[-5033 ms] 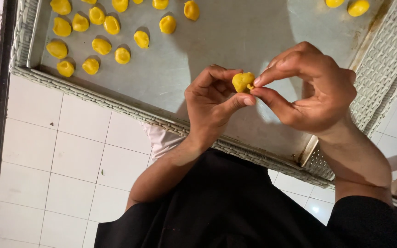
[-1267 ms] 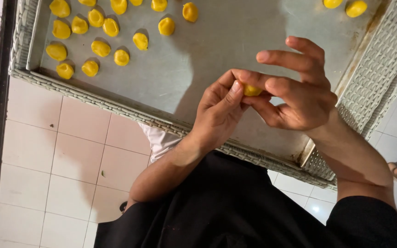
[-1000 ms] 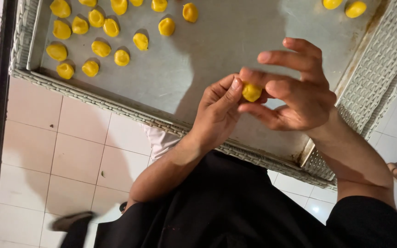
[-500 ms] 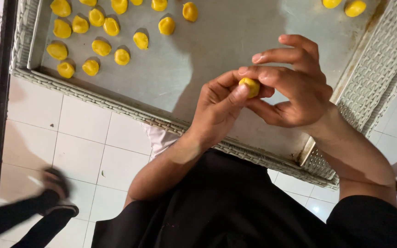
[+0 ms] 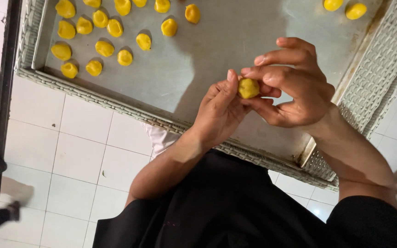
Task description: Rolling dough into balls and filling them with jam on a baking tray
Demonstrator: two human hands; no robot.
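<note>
At the far left, a dark metal bar [image 5: 1,110] is seen running down over the white tiled floor [image 5: 79,151]. Next to it, a woven wicker tray [image 5: 93,94] carries a grey metal baking sheet [image 5: 207,50], and on the sheet's upper left part a cluster of small yellow dough pieces [image 5: 102,34] is laid out in loose rows, well over a dozen as far as can be counted, some cut off by the top edge.

Toward the middle, the left hand [image 5: 219,112] is raised above the sheet, its thumb pressed against a small yellow dough ball [image 5: 248,88]. The ball is clamped between both hands: the right hand [image 5: 295,89] is curled round it from the other side, with forefinger above and thumb below, so each grip is closed on the same piece. The ball is held in the air over the bare middle of the sheet, touching nothing else.

At the upper right, two more shaped pieces [image 5: 345,8] are set near the sheet's corner.

It may be judged that the work is partly done: one area of the sheet is filled, a wide stretch remains bare, and the piece in hand is not yet set down.
</note>
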